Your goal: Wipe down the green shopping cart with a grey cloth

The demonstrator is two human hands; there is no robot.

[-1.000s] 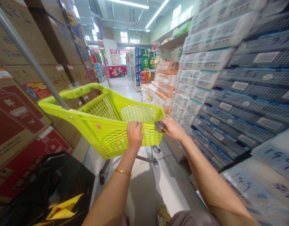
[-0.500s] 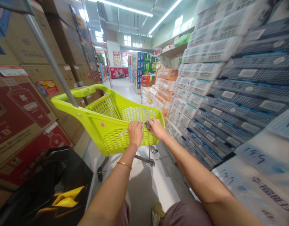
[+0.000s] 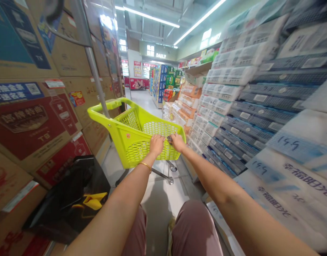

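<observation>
A lime-green plastic shopping cart [image 3: 119, 137] stands ahead of me, turned sideways, with a perforated basket and a metal pole rising by its handle end. My left hand [image 3: 156, 145] is closed over the near top rim of the basket, fingers hooked on it; a gold bracelet [image 3: 145, 165] circles that wrist. Just to its right, my right hand [image 3: 177, 142] is closed on the same rim near the cart's front corner. A small dark object [image 3: 169, 139] shows by the right fingertips; its kind is too small to make out. The inside of the basket is mostly hidden.
Cardboard boxes [image 3: 30, 117] are stacked high along the left. A black bag [image 3: 70, 202] with a yellow piece lies low beside them. Wrapped paper packs [image 3: 232, 96] form a tall wall on the right. A tiled aisle [image 3: 143, 101] runs ahead to more shelves.
My view has turned left, bringing more of the boxes into sight. Both hands keep their hold on the cart rim, and my legs have shifted below.
</observation>
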